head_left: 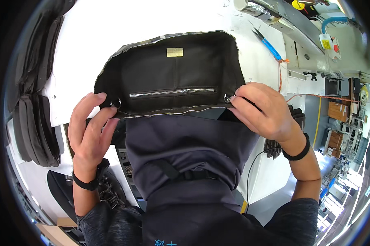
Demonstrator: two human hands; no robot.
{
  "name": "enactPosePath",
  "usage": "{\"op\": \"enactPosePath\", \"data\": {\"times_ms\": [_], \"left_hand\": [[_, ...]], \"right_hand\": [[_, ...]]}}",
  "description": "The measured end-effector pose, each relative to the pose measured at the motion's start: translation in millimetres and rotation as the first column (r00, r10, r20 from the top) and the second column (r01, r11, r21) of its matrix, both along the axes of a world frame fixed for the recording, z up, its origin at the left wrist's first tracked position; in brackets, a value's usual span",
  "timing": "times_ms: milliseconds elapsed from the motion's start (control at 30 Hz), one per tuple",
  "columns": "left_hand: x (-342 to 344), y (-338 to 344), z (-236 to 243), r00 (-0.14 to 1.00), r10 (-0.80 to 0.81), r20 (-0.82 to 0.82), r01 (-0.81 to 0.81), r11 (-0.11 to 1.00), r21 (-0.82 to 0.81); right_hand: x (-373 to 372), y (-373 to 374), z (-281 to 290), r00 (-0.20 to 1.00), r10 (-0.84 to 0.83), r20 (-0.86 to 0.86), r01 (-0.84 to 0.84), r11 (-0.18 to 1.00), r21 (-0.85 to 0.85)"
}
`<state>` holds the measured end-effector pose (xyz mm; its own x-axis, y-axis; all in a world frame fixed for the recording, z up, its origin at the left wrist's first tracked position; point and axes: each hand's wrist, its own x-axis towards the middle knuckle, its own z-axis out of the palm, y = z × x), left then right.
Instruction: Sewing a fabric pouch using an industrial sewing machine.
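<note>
Held open over the front of the white work table (82, 33) is a black fabric bag piece (160, 74), with a horizontal silver zipper (172, 92), a small pale label and a metal ring near each lower corner. My left hand (90, 127) grips its lower left corner, fingertips beside the left ring and thumb under the edge. My right hand (260, 110) pinches the lower right corner at the other ring. Below it is the dark apron (185, 156) on my body.
Stacked black pieces (33, 127) lie at left. At upper right are blue-handled snips (267, 45) with orange cord and a grey sewing machine (299, 28) with a blue hose. Cardboard boxes (337, 110) stand on the right beyond the table, along an aisle.
</note>
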<state>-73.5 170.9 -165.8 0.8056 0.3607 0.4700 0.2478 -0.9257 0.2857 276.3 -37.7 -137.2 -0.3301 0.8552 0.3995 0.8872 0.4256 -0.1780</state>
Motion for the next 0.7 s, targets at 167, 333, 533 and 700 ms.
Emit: {"op": "enactPosePath", "data": {"times_ms": [167,333,533,700], "left_hand": [[3.6,-2.1,-1.8,0.999,0.001,0.042,0.0,1.0,-0.009],[5.6,-1.6,-4.8,0.999,0.0,0.053,-0.001,1.0,0.012],[8.0,-4.5,7.5,0.999,0.006,0.051,-0.007,1.0,0.021],[9.1,-6.2,5.3,0.998,-0.013,0.058,0.01,0.999,0.04]], "right_hand": [[0.3,-1.1,-0.2,1.0,-0.01,0.014,0.01,1.0,-0.001],[0.2,-1.5,-2.0,1.0,-0.008,0.008,0.008,1.0,0.005],[-3.5,-5.7,-2.9,1.0,-0.016,0.018,0.016,1.0,0.024],[-6.2,-7.8,-5.3,0.999,-0.024,0.035,0.022,0.997,0.07]]}}
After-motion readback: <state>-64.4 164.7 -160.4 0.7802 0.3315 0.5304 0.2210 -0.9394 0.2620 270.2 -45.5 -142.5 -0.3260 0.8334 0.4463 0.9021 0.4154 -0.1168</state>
